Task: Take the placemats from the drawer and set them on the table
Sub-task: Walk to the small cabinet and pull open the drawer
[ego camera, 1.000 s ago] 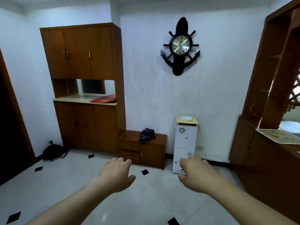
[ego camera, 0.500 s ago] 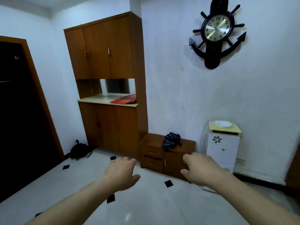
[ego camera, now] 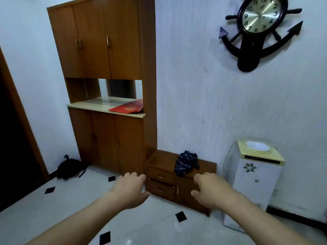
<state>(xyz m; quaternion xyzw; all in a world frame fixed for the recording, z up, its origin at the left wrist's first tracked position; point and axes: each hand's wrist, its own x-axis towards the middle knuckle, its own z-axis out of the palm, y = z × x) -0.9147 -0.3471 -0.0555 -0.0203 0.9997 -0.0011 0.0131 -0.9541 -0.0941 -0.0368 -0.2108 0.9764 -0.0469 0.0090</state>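
Dark cloth (ego camera: 186, 163) atop low drawer cabinet (ego camera: 164, 181), white dispenser (ego camera: 254, 175) beside

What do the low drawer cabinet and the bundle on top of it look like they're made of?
Low drawer cabinet: brown wood or wood-look laminate, semi-gloss, with faint grain and small metal handles. Bundle: soft dark-blue patterned fabric, crumpled into folds.

The head camera is looking forward and down at a low cabinet (ego camera: 177, 177) against the wall (ego camera: 203, 103), from across the floor.
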